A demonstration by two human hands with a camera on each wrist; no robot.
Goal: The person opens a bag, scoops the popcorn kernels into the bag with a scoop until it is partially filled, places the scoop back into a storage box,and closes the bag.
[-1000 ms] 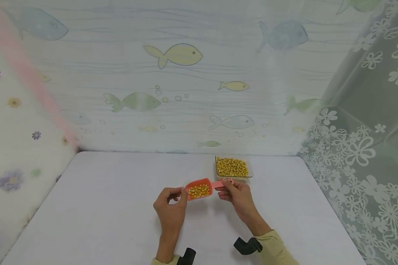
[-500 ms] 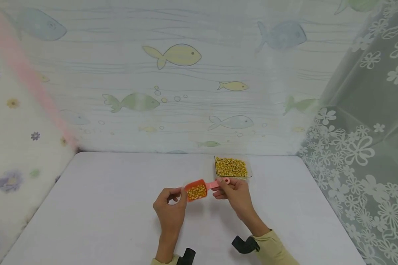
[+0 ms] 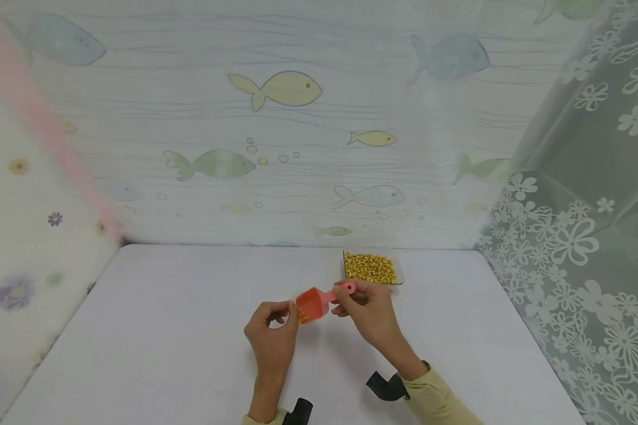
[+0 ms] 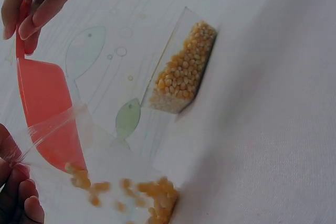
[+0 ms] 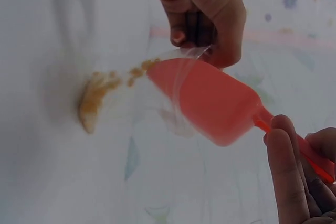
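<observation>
My right hand (image 3: 372,310) grips the handle of a red scoop (image 5: 215,98), tilted with its front lip inside the mouth of a clear plastic bag (image 4: 110,150). The rim of that bag is pinched between thumb and finger of my left hand (image 3: 273,336). Corn kernels (image 4: 94,187) slide off the lip and fall through the bag, and a small heap (image 5: 92,103) lies at its bottom. In the head view the bag hardly shows, and only a few kernels are visible at the scoop's lip.
A clear rectangular container (image 3: 372,268) of corn kernels stands at the back of the white table (image 3: 181,330), just beyond my right hand. Behind the table hangs a fish-print curtain (image 3: 298,165). Patterned sheets flank both sides.
My right hand has moved left and slightly up, raising the handle and tipping the scoop. Most kernels have left the scoop. The left hand has stayed almost still.
</observation>
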